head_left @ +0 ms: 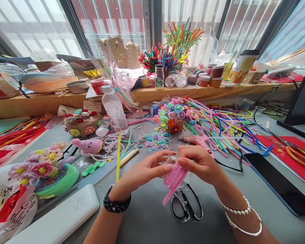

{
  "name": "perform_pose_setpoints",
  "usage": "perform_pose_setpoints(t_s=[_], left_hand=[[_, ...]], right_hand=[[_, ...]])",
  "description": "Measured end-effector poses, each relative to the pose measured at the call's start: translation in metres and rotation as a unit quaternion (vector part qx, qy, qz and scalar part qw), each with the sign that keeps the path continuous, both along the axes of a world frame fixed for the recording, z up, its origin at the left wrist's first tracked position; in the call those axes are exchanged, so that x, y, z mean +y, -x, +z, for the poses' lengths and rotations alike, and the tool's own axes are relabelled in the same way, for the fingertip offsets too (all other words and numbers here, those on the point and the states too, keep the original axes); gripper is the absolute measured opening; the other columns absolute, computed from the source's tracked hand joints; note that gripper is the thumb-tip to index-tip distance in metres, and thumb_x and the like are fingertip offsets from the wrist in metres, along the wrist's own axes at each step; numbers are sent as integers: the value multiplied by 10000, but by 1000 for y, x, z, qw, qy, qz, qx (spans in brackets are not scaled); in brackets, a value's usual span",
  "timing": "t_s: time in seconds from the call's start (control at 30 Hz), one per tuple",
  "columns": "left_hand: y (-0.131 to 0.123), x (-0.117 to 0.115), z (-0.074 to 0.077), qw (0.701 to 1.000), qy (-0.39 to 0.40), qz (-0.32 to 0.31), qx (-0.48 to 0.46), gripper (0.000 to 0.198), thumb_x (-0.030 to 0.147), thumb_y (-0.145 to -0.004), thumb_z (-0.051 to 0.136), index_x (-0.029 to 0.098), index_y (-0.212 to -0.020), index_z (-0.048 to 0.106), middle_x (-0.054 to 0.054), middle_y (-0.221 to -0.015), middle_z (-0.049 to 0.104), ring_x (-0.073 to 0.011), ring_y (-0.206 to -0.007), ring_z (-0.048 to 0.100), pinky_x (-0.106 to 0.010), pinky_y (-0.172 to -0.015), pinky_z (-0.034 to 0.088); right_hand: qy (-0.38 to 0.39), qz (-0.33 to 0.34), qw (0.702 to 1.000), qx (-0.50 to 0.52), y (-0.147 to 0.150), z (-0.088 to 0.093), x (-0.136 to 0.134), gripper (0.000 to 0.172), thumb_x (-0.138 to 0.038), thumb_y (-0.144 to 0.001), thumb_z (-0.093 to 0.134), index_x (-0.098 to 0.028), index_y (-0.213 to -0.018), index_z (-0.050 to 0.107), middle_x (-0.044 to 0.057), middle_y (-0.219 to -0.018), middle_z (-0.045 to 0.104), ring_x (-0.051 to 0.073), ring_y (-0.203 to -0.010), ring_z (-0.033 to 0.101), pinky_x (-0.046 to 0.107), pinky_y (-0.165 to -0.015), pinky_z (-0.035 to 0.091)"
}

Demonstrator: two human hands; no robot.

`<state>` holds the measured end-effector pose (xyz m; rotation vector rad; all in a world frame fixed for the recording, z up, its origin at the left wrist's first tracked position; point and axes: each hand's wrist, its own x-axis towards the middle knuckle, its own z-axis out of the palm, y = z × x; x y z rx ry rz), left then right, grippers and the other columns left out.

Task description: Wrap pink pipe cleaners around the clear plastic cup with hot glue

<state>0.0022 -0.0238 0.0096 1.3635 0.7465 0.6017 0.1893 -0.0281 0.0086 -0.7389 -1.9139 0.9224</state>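
Note:
Before my chest, both hands hold a clear plastic piece, perhaps a small container, with rows of glittery pink pipe cleaner (176,177) lying side by side across it. My left hand (154,166) is closed on the clear plastic (169,158) from the left, its thumb at the edge of the pink rows. The fingers of my right hand (199,161) are curled, and its thumb presses the upper right end of the pink rows. One pink end sticks out free toward the lower left. Beneath the hands lie black-handled scissors (186,206), their blades hidden.
A pink glue gun (197,140) lies just beyond my right hand. Loose colored pipe cleaners (223,123) spread behind it. A phone (279,183) rests at right, a white power bank (58,217) at left. A water bottle (114,108) and flower basket (175,122) stand farther back.

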Motion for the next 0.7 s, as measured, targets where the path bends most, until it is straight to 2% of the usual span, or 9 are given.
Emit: perform_pose_setpoints(t_s=[0.07, 0.17, 0.27, 0.47, 0.57, 0.7], left_hand=[[-2, 0, -1, 999, 14, 32, -19, 408, 446, -759, 615, 260, -1120, 578, -33, -987, 627, -169, -871, 577, -243, -664, 443], [-5, 0, -3, 996, 11, 75, -52, 418, 429, -769, 614, 246, -1139, 547, -22, -919, 611, -137, -780, 568, -227, -638, 423], [-6, 1, -4, 994, 7, 89, -66, 450, 415, -769, 622, 248, -1173, 516, -21, -899, 607, -144, -800, 570, -228, -643, 423], [-5, 1, -3, 995, 8, 72, -73, 505, 468, -754, 617, 240, -1186, 490, -68, -1127, 599, -189, -937, 580, -266, -708, 440], [-7, 0, -4, 996, 12, 66, -62, 587, 478, -682, 680, 230, -1178, 488, -81, -1124, 605, -214, -939, 590, -281, -683, 449], [-11, 2, -6, 990, 15, 131, -57, 563, 417, -668, 712, 200, -1136, 487, -90, -1084, 623, -231, -991, 582, -316, -756, 457]], right_hand=[[-7, -49, 998, 37, 0, -1, 1, 433, -511, -859, 445, -183, -582, 505, -30, -581, 419, 99, -548, 400, 241, -510, 323], [-13, -121, 990, 68, -2, -1, 3, 419, -536, -849, 443, -192, -651, 576, 12, -726, 498, 140, -729, 497, 297, -701, 414], [9, -116, 992, 55, -4, 1, 3, 328, -465, -834, 519, -198, -665, 609, 39, -844, 532, 166, -853, 530, 351, -828, 425], [2, -123, 991, 43, -3, 0, 2, 255, -405, -812, 564, -206, -662, 622, 52, -961, 566, 192, -973, 544, 412, -914, 415], [2, -133, 991, 24, 0, -1, 2, 258, -402, -814, 560, -208, -653, 615, 53, -977, 575, 205, -998, 550, 432, -915, 422], [-13, -195, 980, 26, 3, -3, 2, 267, -465, -817, 539, -223, -728, 609, 70, -1099, 575, 242, -1111, 508, 494, -977, 360]])
